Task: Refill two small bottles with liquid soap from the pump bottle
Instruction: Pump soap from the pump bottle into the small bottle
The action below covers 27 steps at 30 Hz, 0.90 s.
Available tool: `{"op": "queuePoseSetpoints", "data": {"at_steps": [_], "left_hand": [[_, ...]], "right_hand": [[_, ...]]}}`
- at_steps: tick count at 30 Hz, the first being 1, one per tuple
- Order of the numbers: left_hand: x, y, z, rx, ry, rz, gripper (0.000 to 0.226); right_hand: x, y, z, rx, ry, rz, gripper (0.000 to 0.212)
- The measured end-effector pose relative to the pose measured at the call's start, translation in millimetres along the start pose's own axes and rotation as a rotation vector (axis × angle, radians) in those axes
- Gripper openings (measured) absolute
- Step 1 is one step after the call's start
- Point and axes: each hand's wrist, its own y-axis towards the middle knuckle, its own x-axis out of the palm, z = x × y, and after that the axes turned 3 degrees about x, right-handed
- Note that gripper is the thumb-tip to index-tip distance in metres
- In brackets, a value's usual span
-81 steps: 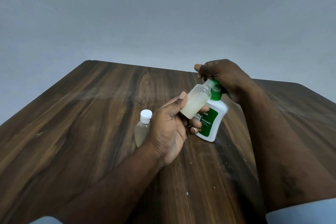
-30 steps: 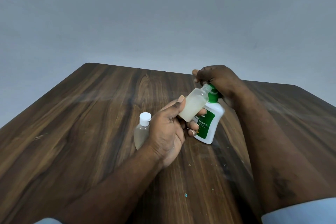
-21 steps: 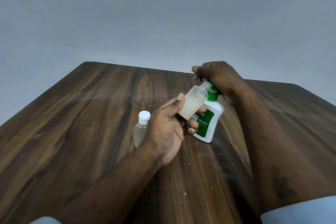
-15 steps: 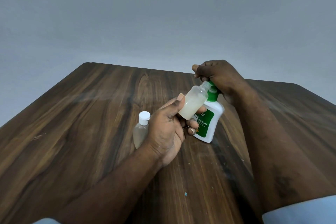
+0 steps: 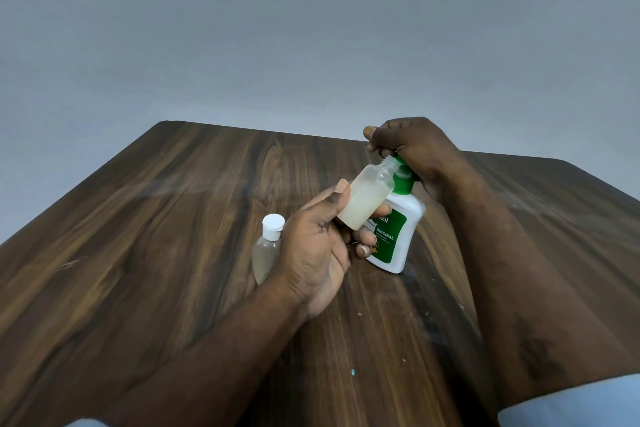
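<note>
Left grip: left hand curls thumb and fingers round a small uncapped translucent plastic bottle, tilted, part-filled, its mouth at the pump.
Beside it: small clear white-capped bottle, upright on the dark wooden table.
Right grip: right hand curled over the pump head of the white green-labelled pump bottle.

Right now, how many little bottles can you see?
2. The uncapped small bottle is tilted in the left hand, mouth at the spout of the pump bottle. The white-capped small bottle stands on the table, partly behind that hand.

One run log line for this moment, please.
left hand: holds uncapped small bottle tilted | right hand: grips pump bottle top | capped small bottle: on table
</note>
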Motion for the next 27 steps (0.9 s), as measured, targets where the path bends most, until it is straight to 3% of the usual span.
{"op": "queuePoseSetpoints", "data": {"at_steps": [27], "left_hand": [[-0.1,-1.4,-1.3,-0.012,0.013,-0.014,0.052]], "right_hand": [[-1.8,2.3,5.7,0.019,0.004,-0.011,0.030]]}}
